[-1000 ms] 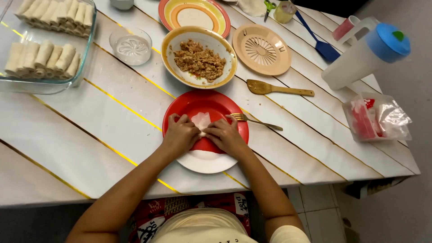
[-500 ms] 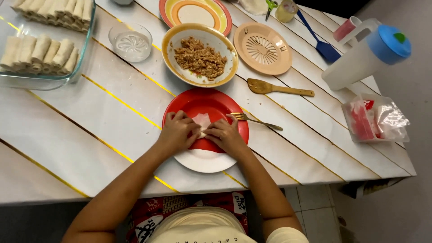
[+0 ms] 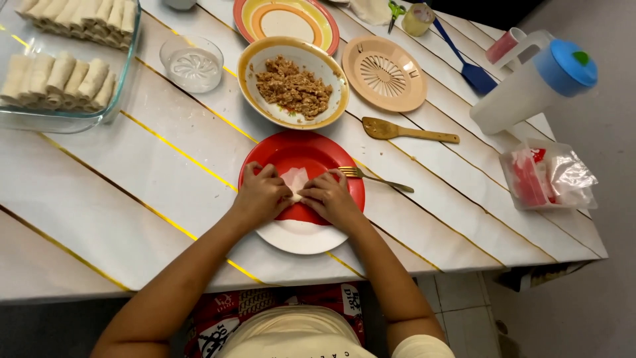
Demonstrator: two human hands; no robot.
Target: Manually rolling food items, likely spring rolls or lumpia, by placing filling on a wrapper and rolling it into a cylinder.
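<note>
A thin pale wrapper (image 3: 295, 179) lies on a red plate (image 3: 301, 149) near the table's front edge. My left hand (image 3: 260, 195) and my right hand (image 3: 329, 197) press side by side on the wrapper's near part, fingers curled over it, rolling it. A white plate (image 3: 298, 237) sticks out from under the red one. A metal fork (image 3: 374, 177) rests on the red plate's right rim, just past my right hand. Behind the red plate stands a yellow-rimmed bowl (image 3: 252, 86) of brown minced filling (image 3: 293, 87).
A glass dish (image 3: 129, 63) at the far left holds several finished rolls. Also on the white striped table: a small glass bowl (image 3: 192, 64), a wooden spatula (image 3: 404, 132), a peach strainer plate (image 3: 384, 73), a striped plate (image 3: 285, 18), a white jug with blue lid (image 3: 530, 86), a plastic bag (image 3: 546, 176).
Both hands stay on the wrapper at the same spot on the red plate, with only slight finger movement. The view has shifted a little.
</note>
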